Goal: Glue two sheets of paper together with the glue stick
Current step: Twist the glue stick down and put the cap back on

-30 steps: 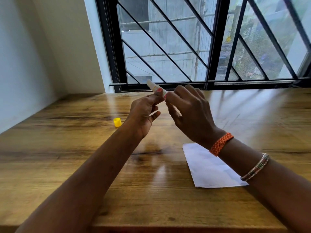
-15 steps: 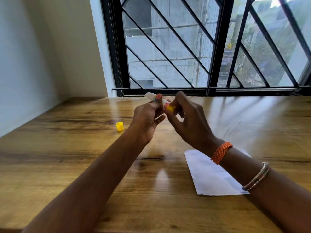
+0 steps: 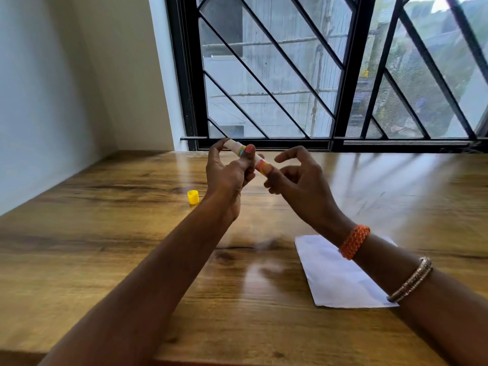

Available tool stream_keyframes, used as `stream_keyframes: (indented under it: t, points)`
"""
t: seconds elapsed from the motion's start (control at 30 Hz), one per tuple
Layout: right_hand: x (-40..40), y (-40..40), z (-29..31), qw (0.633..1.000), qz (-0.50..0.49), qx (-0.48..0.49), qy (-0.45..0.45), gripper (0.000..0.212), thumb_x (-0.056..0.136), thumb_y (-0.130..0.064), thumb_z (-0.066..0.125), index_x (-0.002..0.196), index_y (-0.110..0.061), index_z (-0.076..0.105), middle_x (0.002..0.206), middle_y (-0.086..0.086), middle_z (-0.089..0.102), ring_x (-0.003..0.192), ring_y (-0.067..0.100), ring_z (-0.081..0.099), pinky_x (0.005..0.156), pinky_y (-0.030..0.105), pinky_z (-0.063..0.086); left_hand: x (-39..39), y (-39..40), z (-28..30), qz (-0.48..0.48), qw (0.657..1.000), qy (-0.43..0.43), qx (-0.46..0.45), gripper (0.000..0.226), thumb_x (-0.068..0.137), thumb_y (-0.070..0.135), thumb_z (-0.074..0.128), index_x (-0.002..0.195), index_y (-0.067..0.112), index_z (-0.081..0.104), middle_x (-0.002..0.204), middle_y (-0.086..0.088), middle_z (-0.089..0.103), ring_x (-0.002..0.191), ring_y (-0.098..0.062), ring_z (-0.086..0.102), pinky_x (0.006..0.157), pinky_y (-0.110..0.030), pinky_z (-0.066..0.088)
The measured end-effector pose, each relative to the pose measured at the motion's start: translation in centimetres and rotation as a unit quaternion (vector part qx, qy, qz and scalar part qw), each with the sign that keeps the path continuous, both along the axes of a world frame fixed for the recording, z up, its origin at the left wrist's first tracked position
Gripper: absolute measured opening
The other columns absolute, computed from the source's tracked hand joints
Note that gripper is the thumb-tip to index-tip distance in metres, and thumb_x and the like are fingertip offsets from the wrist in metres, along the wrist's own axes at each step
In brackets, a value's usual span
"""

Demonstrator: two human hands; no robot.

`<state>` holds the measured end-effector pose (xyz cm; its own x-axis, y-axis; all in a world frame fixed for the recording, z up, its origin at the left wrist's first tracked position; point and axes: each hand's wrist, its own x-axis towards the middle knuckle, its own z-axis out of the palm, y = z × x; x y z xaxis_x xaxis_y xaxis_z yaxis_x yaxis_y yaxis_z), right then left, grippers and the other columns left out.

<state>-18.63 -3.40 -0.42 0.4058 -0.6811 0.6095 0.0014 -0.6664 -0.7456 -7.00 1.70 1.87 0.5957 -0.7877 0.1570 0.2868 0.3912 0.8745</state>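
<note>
Head view: preparing the glue stick (image 3: 247, 157), by the look of it, with gluing itself not yet begun. Stick held above the surface (image 3: 132, 247), tilted, far end up-left, near end down-right. Left hand (image 3: 227, 175) wrapped round the barrel, thumb on top, a closed grip on the stick. Right hand (image 3: 298, 180) just beside the lower end, fingers curled and spread; thumb seemingly touching the base, but whether pinching it cannot be told. Cap (image 3: 193, 197) off, standing on the surface to the left, well apart from the hands. Paper (image 3: 335, 276) lying flat, near right, partly under the right forearm; only one sheet discernible. Next, probably: twist the base to raise the glue, then bring the stick down and right to the paper.
</note>
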Motion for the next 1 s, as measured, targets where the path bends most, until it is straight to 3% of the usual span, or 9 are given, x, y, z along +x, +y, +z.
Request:
stream_keyframes:
  t: [0.1, 0.33, 0.43, 0.57, 0.63, 0.73, 0.87, 0.93, 1.0]
  points:
    - [0.4, 0.1, -0.2, 0.995, 0.047, 0.079, -0.038, 0.018, 0.087, -0.025, 0.066, 0.089, -0.016, 0.050, 0.071, 0.009, 0.073, 0.061, 0.017, 0.070, 0.063, 0.035, 0.058, 0.1, 0.0, -0.1, 0.008, 1.000, -0.005, 0.016, 0.049, 0.083, 0.010, 0.064, 0.126, 0.020, 0.042, 0.096, -0.015, 0.067, 0.086, -0.022, 0.064, 0.074, -0.030, 0.050]
    - [0.4, 0.4, -0.2, 0.991, -0.044, -0.128, -0.010, 0.017, 0.084, -0.018, 0.069, 0.082, -0.014, 0.053, 0.066, -0.009, 0.055, 0.057, 0.002, 0.051, 0.051, 0.010, 0.041, 0.1, -0.3, -0.4, 0.040, 0.999, 0.002, 0.022, 0.040, 0.080, 0.010, 0.068, 0.112, 0.020, 0.046, 0.090, -0.009, 0.064, 0.079, -0.020, 0.063, 0.074, -0.032, 0.053]
    - [0.6, 0.6, -0.1, 0.999, -0.046, 0.017, 0.023, 0.026, 0.088, -0.030, 0.065, 0.098, -0.012, 0.050, 0.075, 0.002, 0.064, 0.062, 0.010, 0.063, 0.057, 0.025, 0.055, -0.1, -0.5, -0.5, 0.021, 1.000, -0.001, 0.018, 0.047, 0.081, 0.011, 0.067, 0.121, 0.016, 0.045, 0.103, -0.017, 0.064, 0.089, -0.025, 0.066, 0.085, -0.039, 0.054]
    - [0.3, 0.9, 0.2, 0.967, 0.107, 0.218, -0.075, 0.018, 0.090, -0.017, 0.063, 0.094, -0.005, 0.051, 0.070, 0.011, 0.070, 0.060, 0.016, 0.067, 0.062, 0.031, 0.060, -0.3, -0.3, -0.7, -0.007, 0.999, -0.021, 0.028, 0.048, 0.083, 0.014, 0.064, 0.125, 0.018, 0.043, 0.106, -0.019, 0.063, 0.088, -0.024, 0.064, 0.081, -0.036, 0.053]
    - [0.3, 1.0, 0.2, 0.983, 0.073, 0.158, -0.063, 0.014, 0.090, -0.015, 0.062, 0.087, -0.009, 0.050, 0.068, 0.011, 0.069, 0.057, 0.016, 0.065, 0.058, 0.030, 0.058, -0.3, -0.4, -0.8, -0.002, 0.999, -0.031, 0.024, 0.040, 0.083, 0.014, 0.065, 0.117, 0.020, 0.045, 0.096, -0.013, 0.063, 0.085, -0.022, 0.063, 0.083, -0.038, 0.054]
    - [0.1, 1.0, 0.0, 0.992, -0.032, -0.120, 0.013, 0.014, 0.091, -0.013, 0.062, 0.085, -0.010, 0.049, 0.065, 0.005, 0.060, 0.052, 0.013, 0.052, 0.047, 0.025, 0.046, -0.6, -0.5, -0.8, 0.020, 0.999, -0.034, 0.019, 0.034, 0.082, 0.014, 0.066, 0.108, 0.021, 0.046, 0.082, -0.004, 0.061, 0.078, -0.020, 0.061, 0.082, -0.039, 0.054]
    - [-0.5, 0.6, 0.0, 0.858, -0.169, -0.457, 0.162, 0.018, 0.084, 0.004, 0.059, 0.099, -0.005, 0.062, 0.074, 0.010, 0.054, 0.070, 0.022, 0.047, 0.057, 0.029, 0.036, -0.8, -0.5, -0.8, 0.019, 0.999, -0.022, 0.033, 0.033, 0.082, 0.016, 0.067, 0.107, 0.018, 0.047, 0.072, -0.002, 0.059, 0.072, -0.018, 0.055, 0.077, -0.039, 0.054]
    - [-0.5, 0.5, 0.1, 0.833, -0.195, -0.488, 0.174, 0.020, 0.082, 0.004, 0.060, 0.099, -0.005, 0.063, 0.078, 0.013, 0.057, 0.073, 0.027, 0.051, 0.061, 0.030, 0.036, -0.8, -0.4, -0.8, 0.016, 0.999, -0.026, 0.034, 0.033, 0.081, 0.017, 0.068, 0.107, 0.018, 0.047, 0.071, -0.001, 0.059, 0.071, -0.017, 0.055, 0.076, -0.038, 0.054]
    - [-0.6, 0.6, 0.1, 0.887, -0.153, -0.411, 0.143, 0.017, 0.082, -0.003, 0.064, 0.097, -0.006, 0.059, 0.081, 0.009, 0.060, 0.073, 0.022, 0.053, 0.061, 0.027, 0.039, -0.7, -0.3, -0.8, 0.024, 0.998, -0.044, 0.039, 0.036, 0.081, 0.020, 0.068, 0.110, 0.018, 0.047, 0.072, -0.001, 0.059, 0.065, -0.013, 0.055, 0.067, -0.031, 0.053]
